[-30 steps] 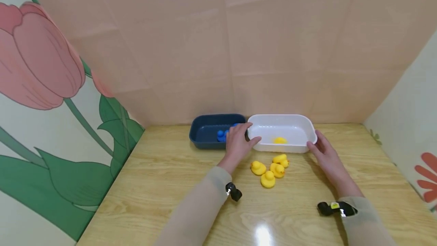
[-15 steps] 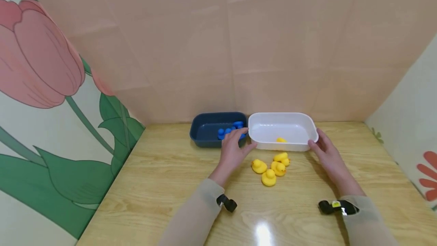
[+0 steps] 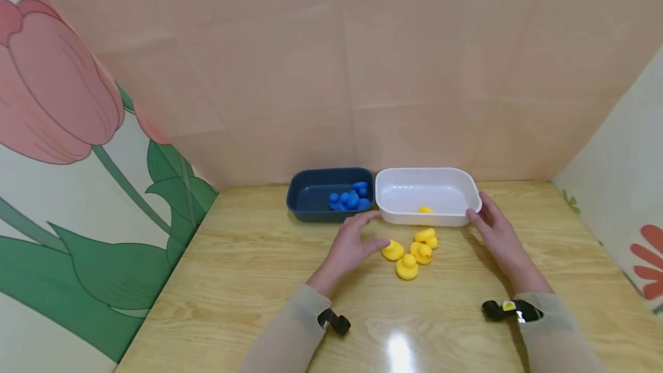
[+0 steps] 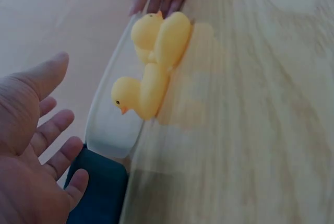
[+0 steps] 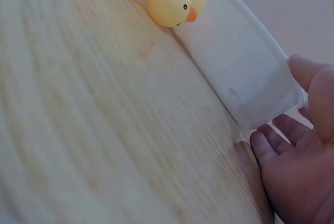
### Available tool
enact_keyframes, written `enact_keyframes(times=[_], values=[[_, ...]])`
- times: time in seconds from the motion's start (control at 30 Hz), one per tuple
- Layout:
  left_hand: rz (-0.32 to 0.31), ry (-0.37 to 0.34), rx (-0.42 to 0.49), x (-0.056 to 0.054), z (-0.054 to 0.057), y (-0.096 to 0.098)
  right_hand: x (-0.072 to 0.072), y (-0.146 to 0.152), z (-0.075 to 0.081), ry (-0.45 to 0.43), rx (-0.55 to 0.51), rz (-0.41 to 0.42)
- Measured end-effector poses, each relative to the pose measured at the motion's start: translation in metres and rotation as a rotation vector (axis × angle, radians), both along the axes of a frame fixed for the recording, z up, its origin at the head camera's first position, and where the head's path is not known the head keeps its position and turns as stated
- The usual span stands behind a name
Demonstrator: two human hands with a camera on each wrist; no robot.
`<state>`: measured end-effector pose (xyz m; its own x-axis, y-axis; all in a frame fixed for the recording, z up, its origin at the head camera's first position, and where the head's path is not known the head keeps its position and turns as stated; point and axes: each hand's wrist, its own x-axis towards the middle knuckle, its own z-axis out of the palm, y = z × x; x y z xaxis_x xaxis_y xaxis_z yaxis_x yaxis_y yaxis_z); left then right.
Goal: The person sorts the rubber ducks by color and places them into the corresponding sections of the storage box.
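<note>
My left hand [image 3: 346,251] is just left of several yellow rubber ducks [image 3: 406,267] on the table, fingers spread and holding nothing. Its thumb tip overlaps the leftmost duck [image 3: 395,251] in the head view; the left wrist view shows the palm and loosely bent fingers apart from the ducks. At the right end of the white tray [image 3: 401,189], my right hand [image 3: 499,240] holds the corner, thumb at the front rim and fingers round the side. One yellow piece [image 3: 426,210] shows inside this tray, mostly hidden by its front wall.
A dark blue tray [image 3: 305,189] with several blue rubber ducks [image 3: 353,200] in its right half stands against the white tray's left end. Behind both trays rises a beige cloth backdrop [image 3: 290,73]. The wooden table [image 3: 233,281] extends toward me.
My left hand has drawn back from between the two trays, down and left to beside the yellow ducks, uncovering the blue ducks. The right hand stays at the white tray.
</note>
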<state>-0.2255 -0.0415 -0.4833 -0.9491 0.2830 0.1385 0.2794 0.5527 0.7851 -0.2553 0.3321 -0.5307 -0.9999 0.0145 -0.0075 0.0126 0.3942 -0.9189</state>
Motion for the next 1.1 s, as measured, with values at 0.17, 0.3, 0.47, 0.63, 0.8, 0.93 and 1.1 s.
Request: enact_keyframes(times=[0.17,0.3,0.47,0.63,0.8,0.93,1.1], values=[[-0.075,-0.036,-0.001,0.0,-0.013,-0.003,0.0,0.001,-0.001,0.003,-0.007,0.005],[-0.146,-0.045,0.022,-0.001,-0.023,-0.005,0.001,0.001,-0.001,0.003,-0.018,0.006],[-0.189,-0.058,0.029,0.0,-0.03,-0.006,0.002,0.001,-0.001,0.003,-0.012,0.006],[-0.212,-0.053,-0.001,0.0,-0.036,-0.008,0.003,0.001,-0.001,-0.004,-0.007,0.002],[-0.224,-0.002,-0.047,0.0,-0.041,-0.01,0.003,0.001,-0.001,0.004,-0.008,0.005],[-0.222,0.01,-0.072,0.002,-0.042,-0.01,0.003,0.0,-0.001,0.012,-0.013,0.013],[-0.218,0.021,-0.105,0.004,-0.043,-0.009,0.002,-0.001,-0.001,0.01,-0.009,0.012]])
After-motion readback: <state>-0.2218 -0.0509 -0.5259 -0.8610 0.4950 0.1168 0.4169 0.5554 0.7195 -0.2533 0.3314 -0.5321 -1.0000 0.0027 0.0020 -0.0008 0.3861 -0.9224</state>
